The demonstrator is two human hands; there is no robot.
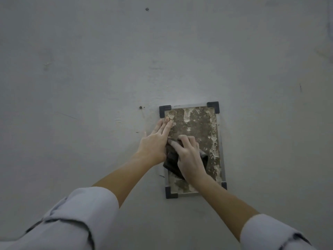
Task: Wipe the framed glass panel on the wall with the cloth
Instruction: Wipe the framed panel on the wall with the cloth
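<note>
The framed glass panel hangs on the grey wall, blotched brown. The right grip clenches the cloth against its lower half. The left grip lies released, fingers straight on its left edge.

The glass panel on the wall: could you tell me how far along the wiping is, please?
Early. Done: little, only a few pale streaks break the brown grime on the glass panel. In hand: the right hand grips the dark cloth against the lower left part, the left hand flat on its left edge. Left: nearly the whole pane.
</note>
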